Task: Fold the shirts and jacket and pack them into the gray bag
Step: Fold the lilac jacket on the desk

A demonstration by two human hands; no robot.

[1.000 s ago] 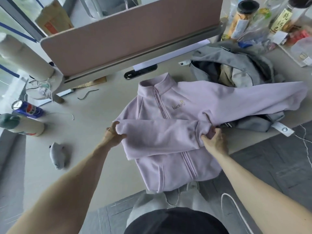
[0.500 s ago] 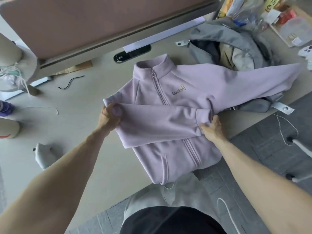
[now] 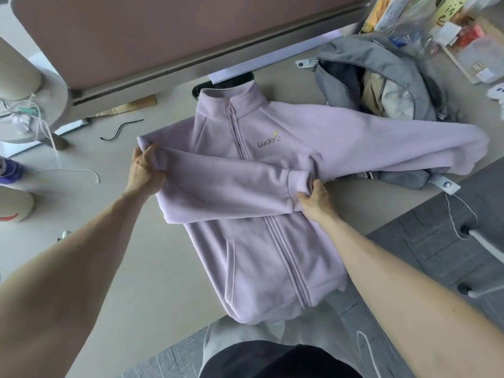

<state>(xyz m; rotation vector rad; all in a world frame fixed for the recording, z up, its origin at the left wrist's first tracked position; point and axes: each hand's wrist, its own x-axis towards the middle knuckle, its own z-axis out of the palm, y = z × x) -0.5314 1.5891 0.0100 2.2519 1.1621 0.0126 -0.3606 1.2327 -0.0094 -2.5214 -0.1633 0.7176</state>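
Sleeve fold: my left hand [image 3: 146,170] grips the shoulder [image 3: 166,144] and my right hand [image 3: 315,199] pinches the cuff [image 3: 298,184] of the jacket [image 3: 261,249], frame centre; next, likely, the sleeve [image 3: 409,143] draped over the gray bag [image 3: 362,54], upper right.

Jacket chest: "Lucky" in grey letters on the lilac jacket [image 3: 259,255], small yellow emblem above the y.
Yellow label [image 3: 447,9], top right: dark print, too blurred to read.
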